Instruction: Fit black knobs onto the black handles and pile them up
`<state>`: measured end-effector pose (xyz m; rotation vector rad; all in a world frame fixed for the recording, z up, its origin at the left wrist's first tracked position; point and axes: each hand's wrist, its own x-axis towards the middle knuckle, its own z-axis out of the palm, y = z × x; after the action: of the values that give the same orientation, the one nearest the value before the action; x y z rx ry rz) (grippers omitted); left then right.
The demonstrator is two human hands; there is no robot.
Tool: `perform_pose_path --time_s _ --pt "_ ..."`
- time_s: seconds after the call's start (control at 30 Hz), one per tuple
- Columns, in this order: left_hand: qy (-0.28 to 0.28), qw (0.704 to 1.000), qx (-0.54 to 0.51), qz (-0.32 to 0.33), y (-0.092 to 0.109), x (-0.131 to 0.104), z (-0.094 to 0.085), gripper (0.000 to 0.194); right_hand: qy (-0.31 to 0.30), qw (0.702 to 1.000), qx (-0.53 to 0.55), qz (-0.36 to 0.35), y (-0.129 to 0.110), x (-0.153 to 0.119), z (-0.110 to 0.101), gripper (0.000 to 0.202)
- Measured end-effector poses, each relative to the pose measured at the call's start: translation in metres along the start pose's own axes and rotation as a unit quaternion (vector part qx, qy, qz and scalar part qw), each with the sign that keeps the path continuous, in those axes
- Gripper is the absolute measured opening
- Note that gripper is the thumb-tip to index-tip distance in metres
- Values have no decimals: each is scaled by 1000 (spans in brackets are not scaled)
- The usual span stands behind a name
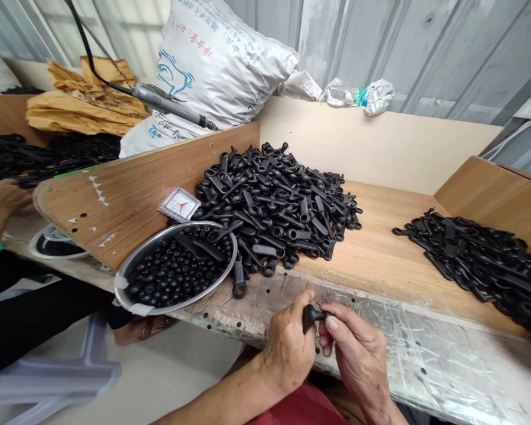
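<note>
In front of the bench edge my left hand [289, 342] is closed around a black plastic lever [308, 319], most of it hidden in my fingers. A short narrow stem sticks out of the lever toward the right. My right hand [360, 351] pinches the end of that stem between thumb and fingers, so what sits at its tip is hidden. Beyond my hands lies a big heap of black plastic levers [274, 200] with ringed ends. To the left, a metal bowl [223, 283] holds round black knobs [163, 271], with a few levers lying on top.
A second pile of black levers [469, 254] lies at right. A small square clock [179, 205] stands behind the bowl against a wooden divider [115, 195]. An electric screwdriver [168, 103] hangs before a white sack [221, 53]. At far left is another person's hand [2, 203].
</note>
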<state>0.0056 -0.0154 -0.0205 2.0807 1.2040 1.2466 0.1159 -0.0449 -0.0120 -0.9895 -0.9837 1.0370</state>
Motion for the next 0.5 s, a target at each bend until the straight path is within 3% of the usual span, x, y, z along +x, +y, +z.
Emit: perform_pose_path --time_s 0.07,0.13,0.23,0.3,0.4,0.5 --pt "31 998 41 38 -2 -2 3 30 30 999 19 35 -1 -3 4 16" --pt "16 996 74 38 -4 0 6 30 51 996 24 71 -3 -3 7 21" --pt "-116 982 146 -26 -7 8 9 34 53 992 16 114 -3 5 4 29" --pt "-199 961 186 -48 -8 16 11 38 18 989 -38 138 -2 17 -8 32" --pt "-272 940 205 -29 -6 26 20 38 -1 964 -250 89 -3 36 -34 34" --pt "-337 915 222 1 -1 29 31 37 97 917 -386 -18 -5 50 -51 29"
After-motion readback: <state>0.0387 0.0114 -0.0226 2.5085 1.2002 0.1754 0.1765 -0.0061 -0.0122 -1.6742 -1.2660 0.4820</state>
